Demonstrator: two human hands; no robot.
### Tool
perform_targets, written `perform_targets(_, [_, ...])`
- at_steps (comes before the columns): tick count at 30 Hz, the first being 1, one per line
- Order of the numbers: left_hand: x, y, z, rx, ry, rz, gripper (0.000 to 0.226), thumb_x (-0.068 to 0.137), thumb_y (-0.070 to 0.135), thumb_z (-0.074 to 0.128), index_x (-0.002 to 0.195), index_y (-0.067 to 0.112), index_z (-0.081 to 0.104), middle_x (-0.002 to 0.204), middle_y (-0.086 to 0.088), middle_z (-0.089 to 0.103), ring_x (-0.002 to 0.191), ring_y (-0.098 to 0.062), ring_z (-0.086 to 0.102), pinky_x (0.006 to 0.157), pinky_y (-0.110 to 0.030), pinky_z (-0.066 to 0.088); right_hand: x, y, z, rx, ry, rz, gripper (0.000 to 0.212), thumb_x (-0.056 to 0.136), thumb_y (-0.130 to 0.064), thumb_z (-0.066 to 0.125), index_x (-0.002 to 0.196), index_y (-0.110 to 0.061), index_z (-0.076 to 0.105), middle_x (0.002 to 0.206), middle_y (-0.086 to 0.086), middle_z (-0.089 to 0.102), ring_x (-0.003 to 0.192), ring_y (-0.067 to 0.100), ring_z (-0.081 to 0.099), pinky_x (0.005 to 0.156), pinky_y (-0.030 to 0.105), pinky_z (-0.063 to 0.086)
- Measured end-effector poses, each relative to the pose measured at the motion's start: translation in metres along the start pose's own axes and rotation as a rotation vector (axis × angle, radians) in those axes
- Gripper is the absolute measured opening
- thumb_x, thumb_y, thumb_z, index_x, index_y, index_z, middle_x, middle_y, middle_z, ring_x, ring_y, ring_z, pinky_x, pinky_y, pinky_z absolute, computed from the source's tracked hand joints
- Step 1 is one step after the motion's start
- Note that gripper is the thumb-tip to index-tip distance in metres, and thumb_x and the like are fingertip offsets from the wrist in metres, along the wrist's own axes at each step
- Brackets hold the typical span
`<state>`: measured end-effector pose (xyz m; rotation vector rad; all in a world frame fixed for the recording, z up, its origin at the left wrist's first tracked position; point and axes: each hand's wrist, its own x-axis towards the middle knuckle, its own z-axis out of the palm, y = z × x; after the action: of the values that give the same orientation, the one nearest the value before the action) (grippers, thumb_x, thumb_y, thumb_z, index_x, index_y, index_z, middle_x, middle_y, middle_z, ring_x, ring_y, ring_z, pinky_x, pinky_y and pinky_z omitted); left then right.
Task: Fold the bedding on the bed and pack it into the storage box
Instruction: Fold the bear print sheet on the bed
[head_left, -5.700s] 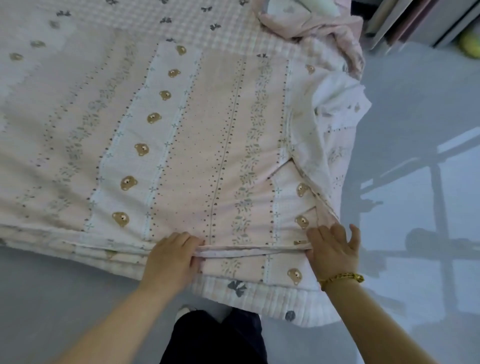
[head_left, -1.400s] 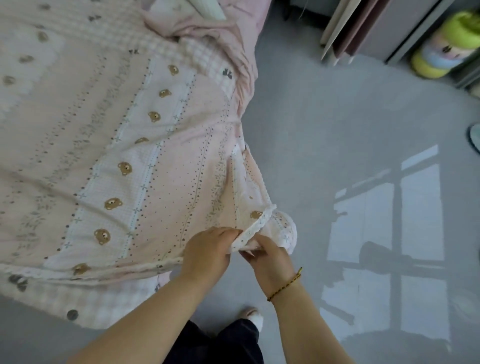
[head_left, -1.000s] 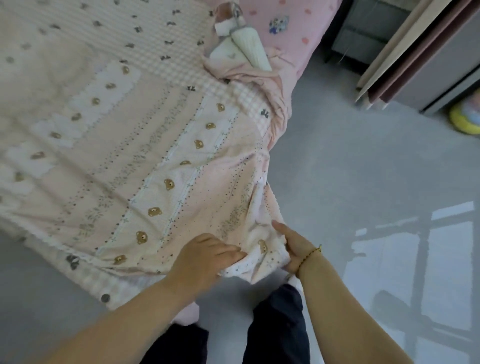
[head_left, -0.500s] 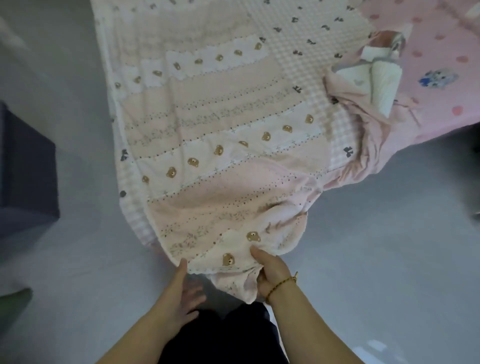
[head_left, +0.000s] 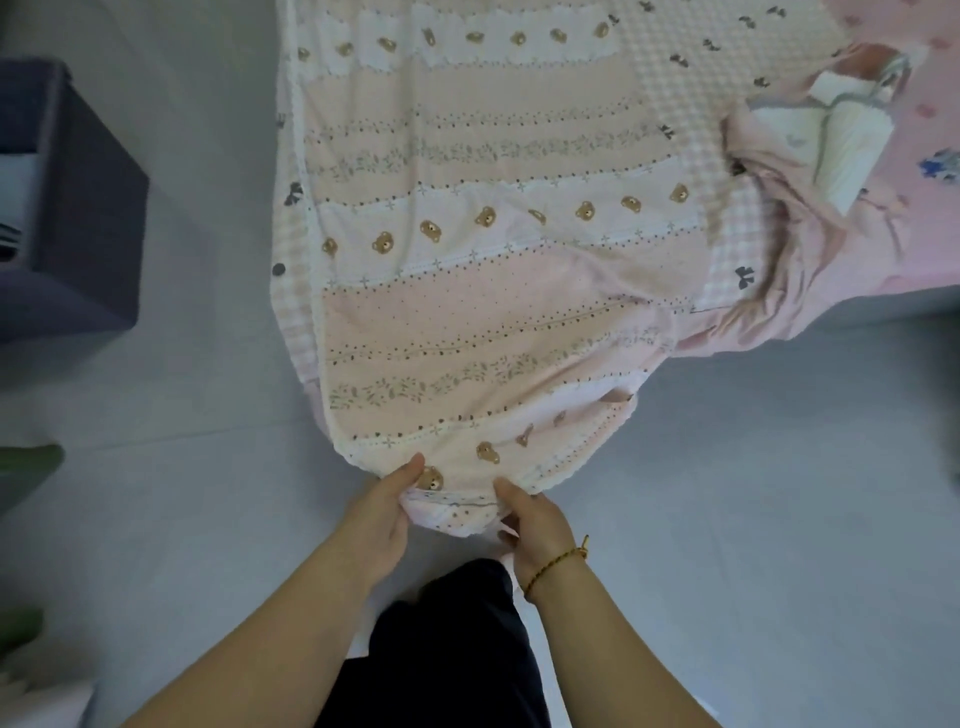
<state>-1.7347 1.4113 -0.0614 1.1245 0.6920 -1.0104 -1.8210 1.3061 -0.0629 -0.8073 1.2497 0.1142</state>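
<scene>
A pink and white quilt (head_left: 493, 291) with bear, dot and leaf stripes lies spread on the bed, its near corner hanging over the edge toward me. My left hand (head_left: 382, 512) pinches that corner from the left, thumb on top by a bear print. My right hand (head_left: 530, 525), with a beaded bracelet on the wrist, grips the same corner from the right, thumb on top. A dark grey storage box (head_left: 67, 208) stands on the floor at the left.
A pink checked sheet (head_left: 675, 67) covers the bed under the quilt. Crumpled pink bedding and a white folded item (head_left: 831, 140) lie at the right. Grey floor (head_left: 753, 493) surrounds the bed's corner. My dark trouser leg (head_left: 447, 649) is below the hands.
I have stepped round to the bed's corner, so the quilt now runs away from me. My left hand, open half a second ago, now pinches the quilt corner beside the right hand.
</scene>
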Motion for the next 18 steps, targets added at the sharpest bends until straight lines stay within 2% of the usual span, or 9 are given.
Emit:
perform_targets(2, [-0.005, -0.006, -0.007, 0.017, 0.044, 0.046, 0.027, 0.094, 0.01, 0.046, 0.12, 0.008, 0.053, 0.125, -0.01, 0.056, 0.11, -0.026, 0.053, 0.106, -0.041, 0.036, 0.001, 0.008, -0.015, -0.101, -0.011, 0.006, 0.017, 0.091, -0.017, 0.054, 0.075, -0.013, 0.053, 0.08, 0.002, 0.055, 0.082, 0.02, 0.052, 0.064, 0.024, 0.04])
perform_targets(5, [-0.015, -0.008, -0.015, 0.092, 0.074, 0.132, 0.039, 0.094, 0.014, 0.048, 0.132, 0.005, 0.045, 0.129, -0.01, 0.055, 0.108, -0.028, 0.056, 0.101, -0.042, 0.039, 0.003, 0.01, -0.039, -0.223, -0.028, -0.012, 0.007, 0.092, -0.016, 0.051, 0.089, -0.016, 0.058, 0.097, 0.002, 0.059, 0.094, 0.019, 0.051, 0.069, 0.026, 0.041])
perform_targets(8, [-0.019, -0.011, -0.027, 0.15, 0.098, 0.203, 0.033, 0.095, 0.012, 0.046, 0.127, 0.005, 0.047, 0.113, -0.008, 0.059, 0.085, -0.018, 0.06, 0.089, -0.036, 0.042, 0.008, 0.006, -0.066, -0.301, 0.001, -0.053, 0.027, 0.093, -0.015, 0.05, 0.119, -0.011, 0.053, 0.112, 0.008, 0.058, 0.098, 0.02, 0.05, 0.086, 0.032, 0.04])
perform_targets(11, [-0.022, -0.014, -0.029, 0.15, 0.097, 0.226, 0.025, 0.094, 0.011, 0.046, 0.119, 0.009, 0.05, 0.093, -0.002, 0.062, 0.073, -0.014, 0.063, 0.075, -0.031, 0.044, 0.029, -0.013, -0.094, -0.386, 0.081, -0.099, 0.031, 0.093, -0.012, 0.049, 0.123, -0.005, 0.053, 0.121, 0.012, 0.057, 0.098, 0.02, 0.05, 0.088, 0.033, 0.039])
perform_targets(14, [-0.006, -0.019, -0.023, 0.14, 0.132, 0.247, 0.023, 0.094, 0.01, 0.048, 0.116, 0.01, 0.051, 0.091, -0.001, 0.062, 0.081, -0.015, 0.059, 0.081, -0.034, 0.044, 0.074, -0.043, -0.119, -0.476, 0.155, -0.143, 0.032, 0.094, -0.01, 0.048, 0.125, 0.0, 0.052, 0.124, 0.015, 0.055, 0.104, 0.026, 0.052, 0.086, 0.032, 0.04])
perform_targets(18, [0.02, -0.042, -0.02, 0.088, 0.239, 0.269, 0.027, 0.093, 0.008, 0.049, 0.12, 0.009, 0.051, 0.1, -0.006, 0.062, 0.083, -0.015, 0.059, 0.087, -0.035, 0.041, 0.139, -0.074, -0.128, -0.527, 0.176, -0.196, 0.039, 0.094, -0.015, 0.05, 0.13, -0.001, 0.046, 0.136, 0.017, 0.046, 0.124, 0.032, 0.044, 0.105, 0.04, 0.037])
